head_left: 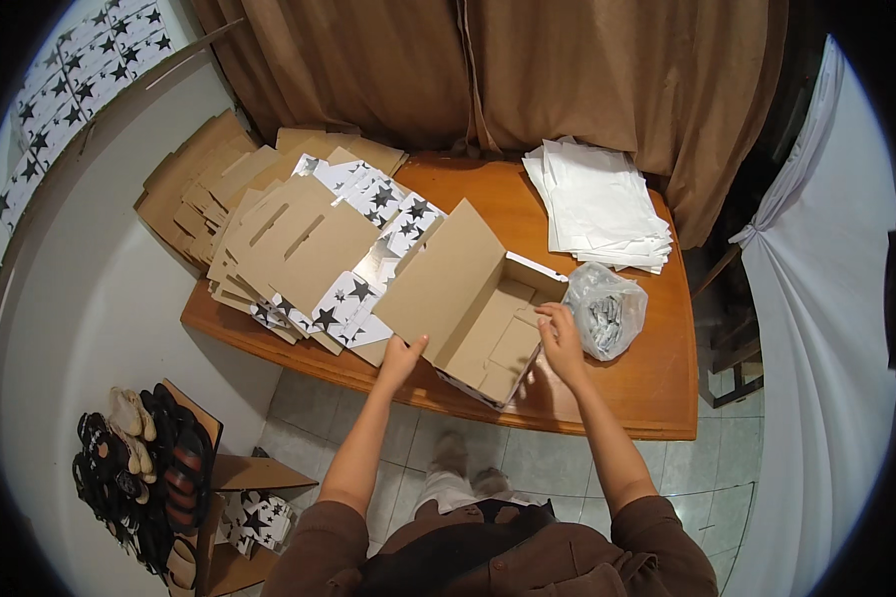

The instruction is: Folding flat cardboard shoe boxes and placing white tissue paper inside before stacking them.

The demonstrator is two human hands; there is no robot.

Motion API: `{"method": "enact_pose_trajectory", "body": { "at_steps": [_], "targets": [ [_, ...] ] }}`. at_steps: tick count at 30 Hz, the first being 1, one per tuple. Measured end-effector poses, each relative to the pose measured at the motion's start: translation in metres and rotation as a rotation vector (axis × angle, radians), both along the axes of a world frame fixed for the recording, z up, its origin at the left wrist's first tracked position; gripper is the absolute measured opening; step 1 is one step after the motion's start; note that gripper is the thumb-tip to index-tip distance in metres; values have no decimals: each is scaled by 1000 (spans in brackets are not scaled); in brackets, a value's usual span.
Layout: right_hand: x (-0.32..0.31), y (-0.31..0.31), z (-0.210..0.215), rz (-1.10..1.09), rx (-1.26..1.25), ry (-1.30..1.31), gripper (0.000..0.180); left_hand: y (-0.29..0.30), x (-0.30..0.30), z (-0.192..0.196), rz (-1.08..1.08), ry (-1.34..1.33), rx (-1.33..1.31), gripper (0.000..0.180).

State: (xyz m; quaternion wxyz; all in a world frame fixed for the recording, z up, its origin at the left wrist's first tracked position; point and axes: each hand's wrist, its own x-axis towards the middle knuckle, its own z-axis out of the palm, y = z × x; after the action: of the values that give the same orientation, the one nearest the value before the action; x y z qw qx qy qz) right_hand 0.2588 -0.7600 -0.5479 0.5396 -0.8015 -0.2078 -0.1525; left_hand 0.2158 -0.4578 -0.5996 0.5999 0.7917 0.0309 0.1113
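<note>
A cardboard box (473, 343) sits at the table's front, partly folded up, with plain brown inside and its lid panel (438, 279) standing up on the left. My left hand (400, 363) grips the lower front corner of that lid panel, thumb on top and the other fingers hidden beneath. At the box's right wall, my right hand (560, 343) has its fingers bent over the top edge and the thumb near them. Left of the box lies a pile of flat cardboard blanks (314, 244), some showing white sides with black stars.
A stack of white paper sheets (602, 204) lies at the table's back right. A clear plastic bag (607, 313) with silvery contents rests beside the box. The wooden table (647, 388) has a curved front edge. Shoes (144, 458) fill a rack at lower left; brown curtains (587, 70) hang behind.
</note>
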Motion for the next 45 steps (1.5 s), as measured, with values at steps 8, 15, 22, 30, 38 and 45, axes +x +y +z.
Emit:
{"method": "enact_pose_trajectory", "body": {
  "at_steps": [8, 15, 22, 30, 38, 45],
  "targets": [
    [40, -17, -24, -230, -158, -11, 19, 68, 77, 20, -155, 189, -99, 43],
    [80, -22, -39, -245, -213, 375, 34, 107, 148, 24, -429, 489, -99, 55],
    [69, -18, -16, 136, -341, 1086, 49, 85, 200, 31, -352, 482, -51, 51],
    [55, 11, -11, -240, -939, 777, 43, 74, 183, 9, -298, 224, -24, 45],
    [37, 60, 32, -491, -1142, 700, 54, 111, 89, -25, -381, 379, -146, 46],
    [83, 135, -49, 518, -1238, -51, 58, 102, 70, -37, -373, 365, 8, 45]
  ]
}}
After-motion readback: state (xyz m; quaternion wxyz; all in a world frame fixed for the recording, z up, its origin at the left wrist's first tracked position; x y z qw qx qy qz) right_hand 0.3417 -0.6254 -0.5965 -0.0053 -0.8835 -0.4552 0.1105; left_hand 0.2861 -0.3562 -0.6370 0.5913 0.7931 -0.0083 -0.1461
